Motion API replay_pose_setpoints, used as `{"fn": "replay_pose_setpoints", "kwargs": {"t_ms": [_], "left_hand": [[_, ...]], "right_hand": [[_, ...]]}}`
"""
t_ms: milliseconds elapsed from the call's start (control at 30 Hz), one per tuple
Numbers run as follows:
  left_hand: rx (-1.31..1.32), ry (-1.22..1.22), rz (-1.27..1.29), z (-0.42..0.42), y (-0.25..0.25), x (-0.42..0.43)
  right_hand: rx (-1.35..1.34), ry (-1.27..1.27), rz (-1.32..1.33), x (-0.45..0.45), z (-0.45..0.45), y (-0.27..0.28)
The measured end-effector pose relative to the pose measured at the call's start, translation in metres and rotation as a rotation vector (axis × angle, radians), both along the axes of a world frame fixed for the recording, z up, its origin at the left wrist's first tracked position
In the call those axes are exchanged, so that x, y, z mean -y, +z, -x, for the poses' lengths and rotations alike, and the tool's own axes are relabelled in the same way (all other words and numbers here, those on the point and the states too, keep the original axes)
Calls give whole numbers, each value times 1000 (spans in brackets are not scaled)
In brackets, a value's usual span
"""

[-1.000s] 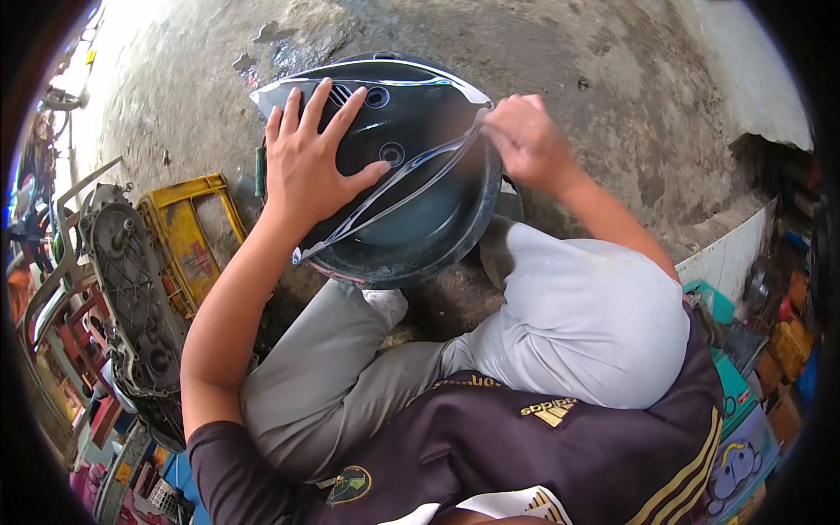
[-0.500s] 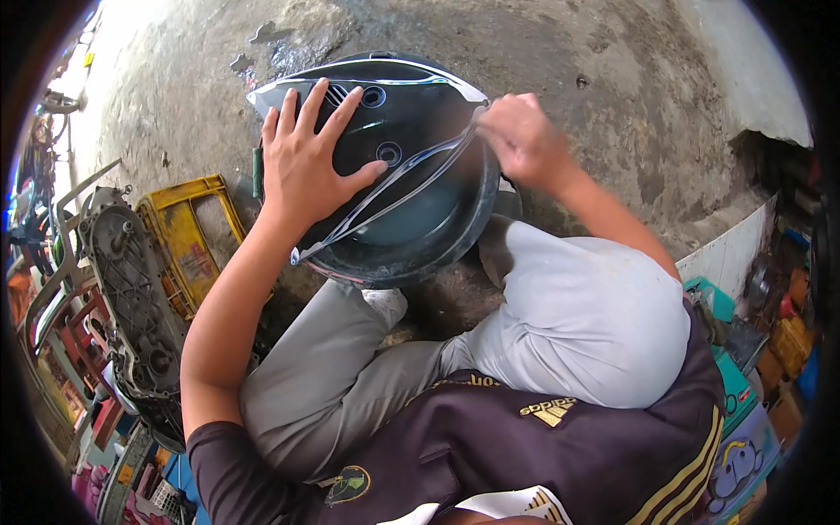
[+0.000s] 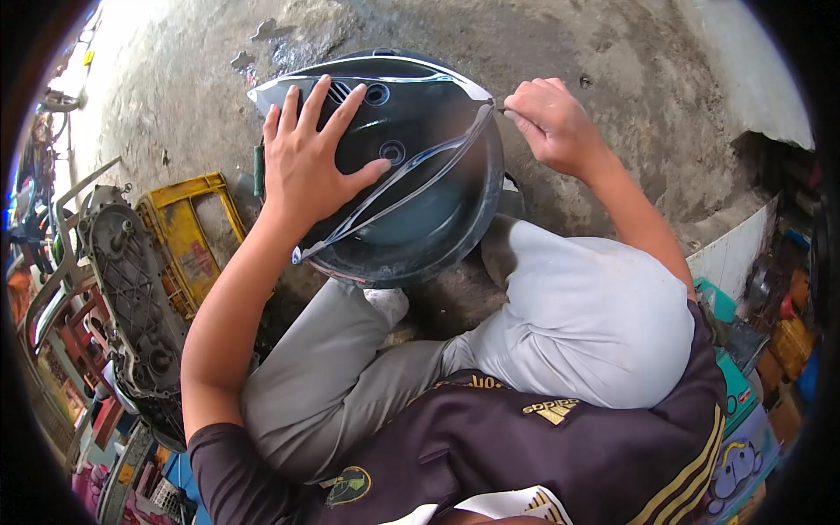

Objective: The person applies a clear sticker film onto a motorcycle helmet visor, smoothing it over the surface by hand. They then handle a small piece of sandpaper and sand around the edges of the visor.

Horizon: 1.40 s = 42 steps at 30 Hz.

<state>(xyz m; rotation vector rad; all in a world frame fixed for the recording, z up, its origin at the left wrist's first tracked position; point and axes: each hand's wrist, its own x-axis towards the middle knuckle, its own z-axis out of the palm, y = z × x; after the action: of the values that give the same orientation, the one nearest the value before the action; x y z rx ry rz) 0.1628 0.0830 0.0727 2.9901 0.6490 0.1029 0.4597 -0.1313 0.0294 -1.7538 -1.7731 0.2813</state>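
Here, a glossy black panel with silver-white edges lies across the far part of a round dark basin, its pointed right end near the basin's right rim. Two round holes show in its face, and the near part of the basin lies uncovered. The left hand rests on the panel's left part, palm down, with fingers spread wide and the thumb reaching toward the lower hole. Just off the panel's right tip, the right hand has its fingers curled, thumb and forefinger pinched narrow on a thin dark piece that points at that tip; I cannot tell what it is. Nearer the body are a bent knee in grey trousers and a dark shirt with gold stripes. To the left of the basin, a yellow frame lies beside a grey metal casing. Beyond the basin spreads a stained concrete floor; a teal box sits at the right.
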Motion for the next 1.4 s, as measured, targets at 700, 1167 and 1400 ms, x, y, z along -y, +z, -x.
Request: {"fn": "replay_pose_setpoints", "kwargs": {"t_ms": [700, 1167, 1400], "left_hand": [[-37, 7, -6, 0, 2, 0], [-30, 6, -7, 1, 1, 0], [-13, 2, 2, 1, 2, 0]], "right_hand": [[67, 58, -376, 15, 8, -4], [-721, -184, -233, 23, 18, -28], [-881, -197, -196, 20, 25, -26]]}}
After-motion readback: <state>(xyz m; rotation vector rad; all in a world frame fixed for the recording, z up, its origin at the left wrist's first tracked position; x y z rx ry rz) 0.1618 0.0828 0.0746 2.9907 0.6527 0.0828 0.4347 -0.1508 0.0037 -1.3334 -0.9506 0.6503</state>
